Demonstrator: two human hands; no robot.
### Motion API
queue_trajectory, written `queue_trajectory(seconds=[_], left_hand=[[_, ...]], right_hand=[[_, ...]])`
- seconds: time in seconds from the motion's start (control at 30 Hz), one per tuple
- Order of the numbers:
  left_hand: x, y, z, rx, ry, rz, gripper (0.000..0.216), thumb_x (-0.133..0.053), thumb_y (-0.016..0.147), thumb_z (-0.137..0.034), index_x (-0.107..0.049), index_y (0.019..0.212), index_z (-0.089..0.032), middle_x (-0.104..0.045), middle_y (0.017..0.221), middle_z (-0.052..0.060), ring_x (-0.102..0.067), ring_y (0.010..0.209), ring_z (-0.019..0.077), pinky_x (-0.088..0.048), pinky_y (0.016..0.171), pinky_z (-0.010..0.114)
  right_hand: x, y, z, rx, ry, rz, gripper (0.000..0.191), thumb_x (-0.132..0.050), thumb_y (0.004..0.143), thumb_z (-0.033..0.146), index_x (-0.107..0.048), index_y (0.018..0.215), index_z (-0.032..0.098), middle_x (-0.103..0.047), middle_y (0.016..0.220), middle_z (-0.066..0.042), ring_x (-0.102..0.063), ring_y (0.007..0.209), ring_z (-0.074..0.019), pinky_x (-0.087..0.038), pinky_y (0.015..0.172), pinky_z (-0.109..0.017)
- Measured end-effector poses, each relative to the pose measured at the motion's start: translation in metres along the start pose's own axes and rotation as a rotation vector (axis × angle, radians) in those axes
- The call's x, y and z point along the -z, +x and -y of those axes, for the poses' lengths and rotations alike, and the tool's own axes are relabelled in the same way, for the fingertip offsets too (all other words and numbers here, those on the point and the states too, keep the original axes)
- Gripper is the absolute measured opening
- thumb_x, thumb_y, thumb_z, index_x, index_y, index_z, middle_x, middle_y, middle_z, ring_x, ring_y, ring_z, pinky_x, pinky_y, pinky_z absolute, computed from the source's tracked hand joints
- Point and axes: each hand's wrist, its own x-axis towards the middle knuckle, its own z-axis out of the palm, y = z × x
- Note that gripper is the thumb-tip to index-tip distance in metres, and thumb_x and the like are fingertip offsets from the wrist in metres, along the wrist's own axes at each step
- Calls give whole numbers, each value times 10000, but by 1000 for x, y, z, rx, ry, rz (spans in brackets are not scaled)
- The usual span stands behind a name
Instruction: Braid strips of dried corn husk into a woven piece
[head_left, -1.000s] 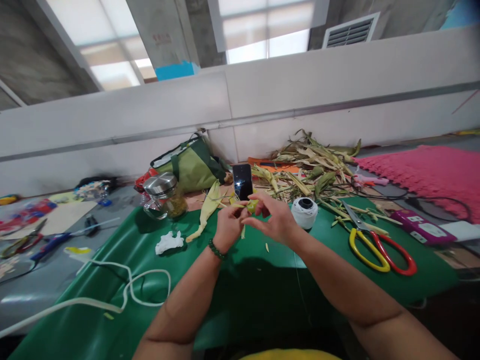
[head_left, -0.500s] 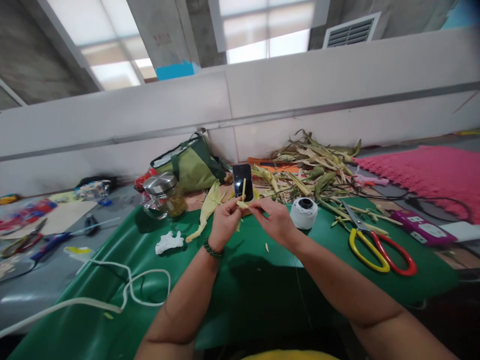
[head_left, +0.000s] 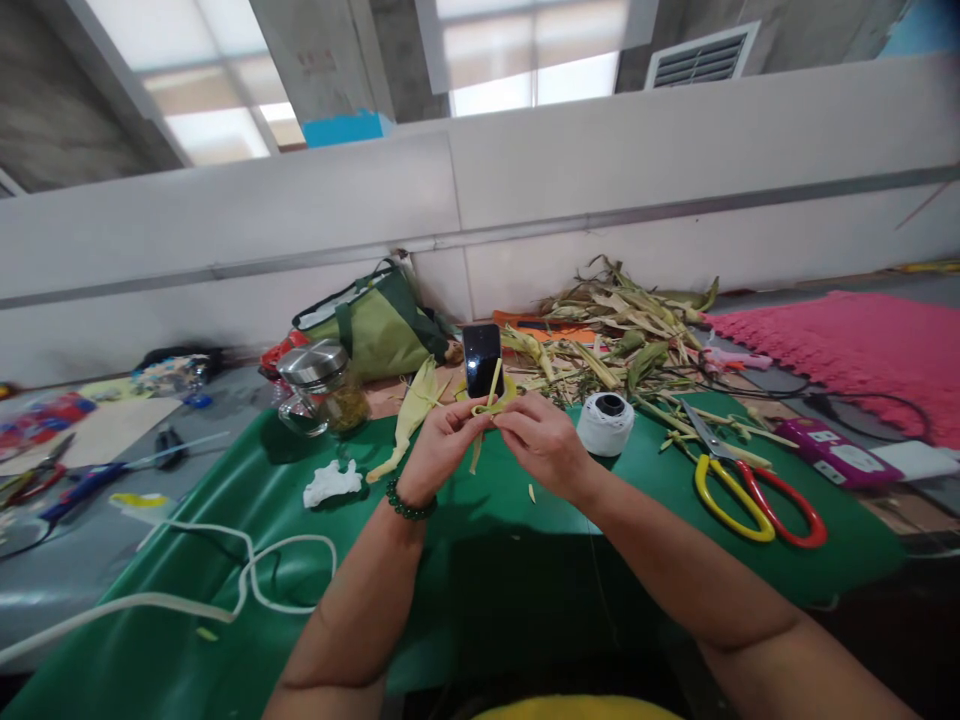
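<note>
Between my fingertips is a narrow pale-green corn husk strip [head_left: 496, 379], one end standing up and another hanging below. My left hand [head_left: 448, 440], with a green bead bracelet on the wrist, pinches it from the left. From the right, my right hand [head_left: 541, 440] pinches the same husk, fingers closed and nearly touching the left ones. Just behind the hands stands a dark phone [head_left: 481, 352]. A larger husk piece [head_left: 411, 415] lies left of my left hand, and a white thread spool [head_left: 604, 425] stands right of my right hand.
Scissors [head_left: 731, 480] with yellow and red handles lie at the right, near a purple box [head_left: 836, 452]. Husks [head_left: 622, 315] are heaped at the back. A glass jar [head_left: 315, 375], green bag [head_left: 386, 325], crumpled tissue [head_left: 332, 484] and white cord [head_left: 247, 575] occupy the left.
My hands have drawn closer together around the husk strip. Its upright end now leans a little to the right, and its middle looks more curved. The camera view has shifted slightly.
</note>
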Motion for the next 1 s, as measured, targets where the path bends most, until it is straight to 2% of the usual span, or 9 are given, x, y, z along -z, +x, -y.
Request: queue_trajectory(seconds=[0.17,0.3,0.37,0.47,0.57,0.67,0.77,0.87,1.0], left_hand=[[1,2,2,11,-30,-71,308,-793,664,-300,-778,943,-170,-731,718,32,-629,652,136,-516,653,247],[1,3,5,49,-62,-71,320,-802,635,-253,-779,936,-146,-726,693,43,-619,632,136,-496,624,237],[0,3,7,59,-53,-56,310,-808,616,-243,-784,908,-142,-731,702,49,-622,649,149,-496,613,239],[-1,3,9,52,-32,-43,277,-805,609,-227,-791,876,-154,-742,734,55,-636,686,172,-506,612,250],[-1,2,9,59,-52,-36,256,-805,608,-210,-793,858,-157,-750,766,74,-658,735,199,-530,659,282],[0,2,8,84,-90,-43,237,-812,597,-213,-794,829,-166,-758,811,90,-676,773,224,-550,693,319],[1,2,8,123,-95,-23,242,-803,605,-215,-796,844,-177,-761,842,93,-685,763,219,-558,681,317],[2,2,9,121,-77,28,203,-782,613,-191,-797,816,-175,-757,795,91,-684,723,204,-554,657,293],[3,3,8,113,-53,60,189,-742,602,-170,-798,783,-177,-752,727,71,-672,655,187,-551,631,281]], right_hand=[[3,3,3,71,-151,10,271,-448,938,120,-679,813,185,-615,784,-71,-528,762,-172,-472,699,-287],[-1,1,9,191,-214,112,226,-469,935,120,-676,895,201,-590,821,-60,-495,774,-174,-404,719,-314],[-6,1,11,264,-227,150,193,-502,926,119,-664,857,197,-576,809,-53,-487,780,-170,-375,733,-321],[-10,1,12,301,-258,124,234,-500,925,118,-632,750,200,-572,770,-41,-483,770,-165,-363,743,-321],[-8,2,9,298,-176,93,233,-469,937,132,-616,772,207,-616,814,-38,-508,773,-159,-388,754,-312],[-5,2,5,138,28,33,158,-482,929,199,-585,810,203,-624,791,-39,-554,763,-160,-432,713,-294],[-4,0,2,-186,246,12,84,-504,883,228,-566,833,201,-606,717,-15,-561,647,-137,-455,617,-264],[0,1,0,-426,438,106,139,-519,848,248,-617,933,197,-660,786,-20,-563,585,-112,-465,565,-245],[9,5,-7,-480,682,296,168,-587,840,323,-699,885,206,-714,813,-32,-645,632,-136,-520,607,-264]])
